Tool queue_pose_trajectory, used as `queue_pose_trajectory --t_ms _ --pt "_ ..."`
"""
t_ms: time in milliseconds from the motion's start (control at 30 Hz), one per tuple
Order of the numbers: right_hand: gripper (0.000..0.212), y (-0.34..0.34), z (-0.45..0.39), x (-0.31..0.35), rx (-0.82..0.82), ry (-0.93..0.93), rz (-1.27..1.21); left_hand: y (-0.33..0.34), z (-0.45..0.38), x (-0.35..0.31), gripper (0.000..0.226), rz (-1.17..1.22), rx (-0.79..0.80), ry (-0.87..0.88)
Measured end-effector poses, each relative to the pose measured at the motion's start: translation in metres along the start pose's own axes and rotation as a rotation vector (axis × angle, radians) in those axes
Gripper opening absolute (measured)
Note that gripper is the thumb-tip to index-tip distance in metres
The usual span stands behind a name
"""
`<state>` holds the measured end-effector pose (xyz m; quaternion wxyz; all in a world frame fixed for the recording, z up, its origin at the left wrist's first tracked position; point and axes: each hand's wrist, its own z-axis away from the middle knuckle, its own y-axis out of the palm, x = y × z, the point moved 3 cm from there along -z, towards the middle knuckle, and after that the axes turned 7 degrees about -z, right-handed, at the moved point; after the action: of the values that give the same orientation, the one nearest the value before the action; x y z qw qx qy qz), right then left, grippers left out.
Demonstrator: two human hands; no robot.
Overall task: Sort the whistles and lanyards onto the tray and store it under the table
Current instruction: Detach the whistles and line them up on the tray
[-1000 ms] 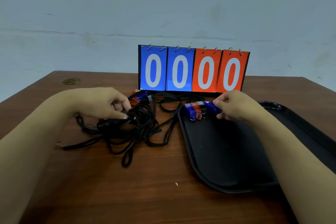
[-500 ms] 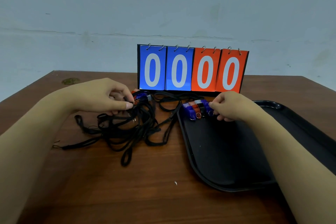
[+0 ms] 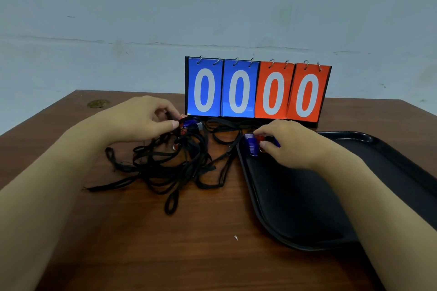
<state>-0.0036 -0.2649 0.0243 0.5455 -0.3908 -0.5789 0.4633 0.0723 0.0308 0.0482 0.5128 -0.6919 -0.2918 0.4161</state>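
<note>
A black tray (image 3: 307, 208) lies on the right of the wooden table. At its far left corner sits a row of whistles (image 3: 251, 146), blue and red ones showing; my right hand (image 3: 290, 144) covers the rest, its fingers curled over them. A tangle of black lanyards (image 3: 170, 165) spreads over the table's middle. At its far edge lie a blue whistle (image 3: 191, 122) and a red one beside it. My left hand (image 3: 142, 118) reaches there, thumb and fingertips pinching at the red whistle; the exact hold is hidden.
A flip scoreboard (image 3: 257, 90) reading 0000, two blue and two red cards, stands at the back of the table (image 3: 142, 243) right behind the whistles. A pale wall rises behind. A small white speck lies near the tray's front edge.
My left hand moved away from the lanyard tangle, up and back to the whistles by the scoreboard. My right hand slid left over the whistle row on the tray.
</note>
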Motion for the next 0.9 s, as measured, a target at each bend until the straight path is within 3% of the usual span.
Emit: queue_pose_trajectory --t_ms 167,500,733,900 --pt "0.047 0.001 0.000 0.004 -0.010 0.005 0.038 -0.002 -0.001 -0.012 0.016 0.102 -0.204 0.035" --pt "0.054 -0.020 0.009 -0.008 -0.093 0.023 -0.005 0.013 -0.002 -0.030 0.014 0.235 -0.143 0.152" --pt "0.072 -0.015 0.009 -0.021 0.113 0.197 0.034 0.016 -0.002 -0.033 0.013 0.251 -0.154 0.173" --pt "0.072 -0.018 0.007 -0.021 0.014 0.188 0.054 0.015 -0.001 -0.041 0.027 0.453 -0.187 0.141"
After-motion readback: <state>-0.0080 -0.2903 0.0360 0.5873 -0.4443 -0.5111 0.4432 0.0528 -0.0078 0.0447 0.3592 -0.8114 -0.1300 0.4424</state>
